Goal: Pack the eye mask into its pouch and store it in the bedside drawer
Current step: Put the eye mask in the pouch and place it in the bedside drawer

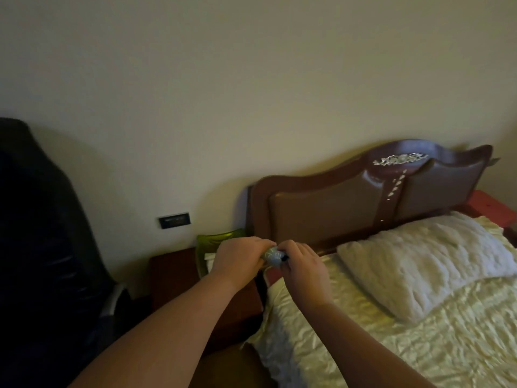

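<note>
Both of my hands meet in the air above the gap between the bedside table and the bed. My left hand (240,257) and my right hand (303,264) each grip a small grey-blue patterned pouch (272,255) bunched up between them. A bit of black (284,258) shows at the pouch's right end under my right fingers; I cannot tell whether it is the eye mask. The brown bedside table (173,273) stands below and left of my hands. Its drawer is hidden behind my left forearm.
A green translucent tray (212,242) leans at the back of the bedside table. A wall socket (174,220) sits above it. The bed (419,331) with a cream cover, a white pillow (425,261) and a brown headboard (349,208) fills the right. A black chair (42,247) stands at left.
</note>
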A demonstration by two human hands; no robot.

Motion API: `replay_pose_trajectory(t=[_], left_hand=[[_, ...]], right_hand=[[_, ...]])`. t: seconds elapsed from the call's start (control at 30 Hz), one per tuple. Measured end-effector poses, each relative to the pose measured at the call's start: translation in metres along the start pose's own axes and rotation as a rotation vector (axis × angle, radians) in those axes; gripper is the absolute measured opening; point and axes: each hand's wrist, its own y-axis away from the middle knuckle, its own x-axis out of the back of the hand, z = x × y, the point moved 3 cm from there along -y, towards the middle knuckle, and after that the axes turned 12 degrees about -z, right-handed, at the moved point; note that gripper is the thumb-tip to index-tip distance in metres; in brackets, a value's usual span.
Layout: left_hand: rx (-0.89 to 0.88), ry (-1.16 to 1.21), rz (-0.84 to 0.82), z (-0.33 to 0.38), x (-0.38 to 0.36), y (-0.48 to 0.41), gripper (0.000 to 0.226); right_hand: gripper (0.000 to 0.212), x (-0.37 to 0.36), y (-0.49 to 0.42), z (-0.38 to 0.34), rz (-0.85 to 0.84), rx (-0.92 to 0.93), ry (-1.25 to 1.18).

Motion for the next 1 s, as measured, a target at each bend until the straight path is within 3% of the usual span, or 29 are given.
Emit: replay_pose_trajectory(t=[0.23, 0.47, 0.73, 1.0], left_hand=[[0.064, -0.048, 0.055, -0.026, 0.009, 0.025, 0.035], [0.165, -0.103, -0.001, -0.022, -0.015, 0.017, 0.035], [0.244, -0.079, 0.035, -0.014, -0.048, 0.008, 0.030], [0.420, -0.014, -0.089, -0.041, -0.093, 0.021, 0.053]], right_hand=[[0.031, -0.015, -0.010, -0.033, 0.029, 0.039, 0.056], [0.031, -0.032, -0.012, -0.011, 0.005, 0.093, 0.016], [0.016, -0.044, -0.016, 0.015, -0.061, 0.129, -0.017], [0.019, -0.087, -0.013, 0.027, -0.131, 0.130, -0.023]])
